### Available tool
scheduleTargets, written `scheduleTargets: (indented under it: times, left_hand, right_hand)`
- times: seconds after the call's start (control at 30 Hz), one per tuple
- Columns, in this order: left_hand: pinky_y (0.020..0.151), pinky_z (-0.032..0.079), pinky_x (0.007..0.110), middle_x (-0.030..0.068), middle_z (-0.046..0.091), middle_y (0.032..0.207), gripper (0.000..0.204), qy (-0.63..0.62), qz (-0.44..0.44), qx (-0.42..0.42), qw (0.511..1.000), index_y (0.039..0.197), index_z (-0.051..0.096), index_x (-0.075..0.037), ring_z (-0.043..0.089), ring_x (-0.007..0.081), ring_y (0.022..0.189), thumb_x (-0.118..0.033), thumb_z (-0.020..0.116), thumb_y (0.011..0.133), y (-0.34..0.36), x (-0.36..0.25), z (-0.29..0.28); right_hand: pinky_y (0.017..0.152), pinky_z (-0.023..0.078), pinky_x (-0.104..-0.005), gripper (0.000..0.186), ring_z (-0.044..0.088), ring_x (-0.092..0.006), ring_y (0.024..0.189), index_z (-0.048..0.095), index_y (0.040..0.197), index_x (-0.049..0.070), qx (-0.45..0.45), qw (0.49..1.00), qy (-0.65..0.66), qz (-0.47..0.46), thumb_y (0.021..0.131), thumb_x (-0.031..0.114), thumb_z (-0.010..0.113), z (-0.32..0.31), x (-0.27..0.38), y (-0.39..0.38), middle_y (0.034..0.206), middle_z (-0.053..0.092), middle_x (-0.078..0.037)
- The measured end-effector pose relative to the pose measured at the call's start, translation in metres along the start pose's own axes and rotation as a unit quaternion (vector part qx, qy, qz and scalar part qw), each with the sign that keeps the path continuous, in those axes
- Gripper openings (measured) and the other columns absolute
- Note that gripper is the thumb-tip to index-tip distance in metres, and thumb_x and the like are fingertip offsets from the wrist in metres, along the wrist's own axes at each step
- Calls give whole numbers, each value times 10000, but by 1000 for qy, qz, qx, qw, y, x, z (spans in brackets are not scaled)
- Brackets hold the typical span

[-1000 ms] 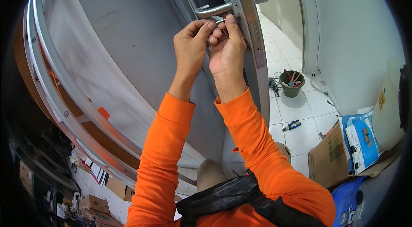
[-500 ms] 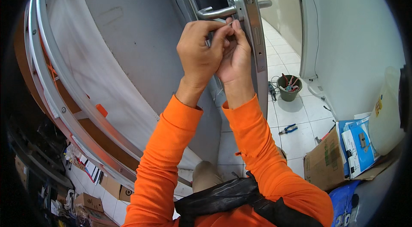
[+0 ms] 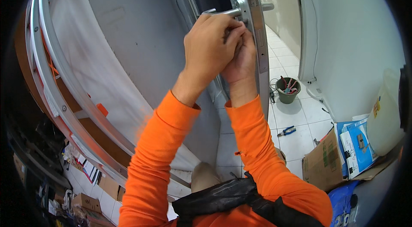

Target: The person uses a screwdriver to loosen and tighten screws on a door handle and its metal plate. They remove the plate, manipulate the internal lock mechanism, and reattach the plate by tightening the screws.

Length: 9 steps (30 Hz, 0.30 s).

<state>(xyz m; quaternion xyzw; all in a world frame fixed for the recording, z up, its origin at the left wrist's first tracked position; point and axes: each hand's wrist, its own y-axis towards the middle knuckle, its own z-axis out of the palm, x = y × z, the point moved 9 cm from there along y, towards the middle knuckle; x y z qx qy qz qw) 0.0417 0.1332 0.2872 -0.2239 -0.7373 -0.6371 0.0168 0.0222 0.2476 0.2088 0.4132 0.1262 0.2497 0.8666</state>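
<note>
My left hand [image 3: 209, 49] is closed in a pinch just below the silver lever handle [image 3: 234, 12] of a grey door. Close against it, my right hand [image 3: 243, 62] has its fingers curled beside the door's edge. The fingertips of both hands meet near the lock side, and whatever they pinch is too small or hidden to make out. My left hand covers part of the lever. To the right of my hands runs the metal lock faceplate [image 3: 260, 34] along the door edge.
Beyond the door, a dark green bucket [image 3: 288, 97] of hand tools stands on white tiles. Blue-handled pliers [image 3: 287, 131] lie nearer. A cardboard box [image 3: 322, 157] with a blue folder [image 3: 359, 141] sits at right. Curved metal rails [image 3: 64, 108] line the left.
Both hands have shifted slightly to the right. My left hand has turned and moved over the lever and my right fingers, hiding more of them.
</note>
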Motion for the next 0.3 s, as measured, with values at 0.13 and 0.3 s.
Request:
scheduleTargets:
  times: [0.13, 0.3]
  left_hand:
    - [659, 544, 330, 41, 717, 823, 132, 44, 18, -75, 996, 841, 708, -83, 680, 217, 781, -128, 829, 813, -16, -12, -4]
    - [693, 559, 342, 34, 730, 842, 103, 87, 27, -22, 996, 842, 711, -120, 692, 225, 801, -129, 813, 831, -6, -19, -7]
  right_hand:
    - [917, 576, -367, 363, 680, -183, 1061, 647, 1160, 84, 22, 1000, -13, 16, 1092, 377, 444, -6, -2, -2, 1114, 687, -55]
    - [930, 585, -370, 383, 688, -191, 1052, 643, 1196, 106, 17, 997, 58, 53, 1097, 396, 412, 10, -14, -7, 1146, 687, -74]
